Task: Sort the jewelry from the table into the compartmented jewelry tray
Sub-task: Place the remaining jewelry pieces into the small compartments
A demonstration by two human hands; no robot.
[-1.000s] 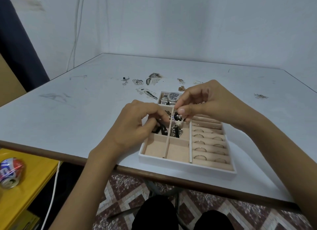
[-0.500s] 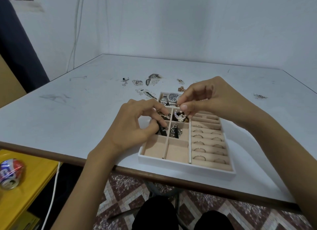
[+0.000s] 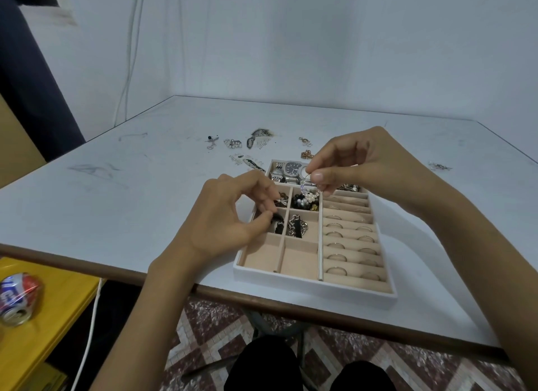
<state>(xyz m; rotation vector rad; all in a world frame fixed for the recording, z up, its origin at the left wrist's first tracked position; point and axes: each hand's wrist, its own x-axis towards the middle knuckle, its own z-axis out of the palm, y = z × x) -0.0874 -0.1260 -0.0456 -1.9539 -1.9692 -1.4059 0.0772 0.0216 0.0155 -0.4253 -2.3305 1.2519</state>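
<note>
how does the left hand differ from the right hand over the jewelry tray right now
The left hand sits low, reaching into a left-column compartment of the white, beige-lined jewelry tray; the right hand is raised above the tray's far end. The left hand pinches a chunky black piece, the right hand a thin silvery loop. Both use a curled pinch grip.

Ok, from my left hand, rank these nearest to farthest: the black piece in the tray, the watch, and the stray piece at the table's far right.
1. black piece: pinched by the left hand, in the left column of the tray.
2. watch: back compartment, just beyond the hand.
3. stray piece: alone on the table, far right.
</note>
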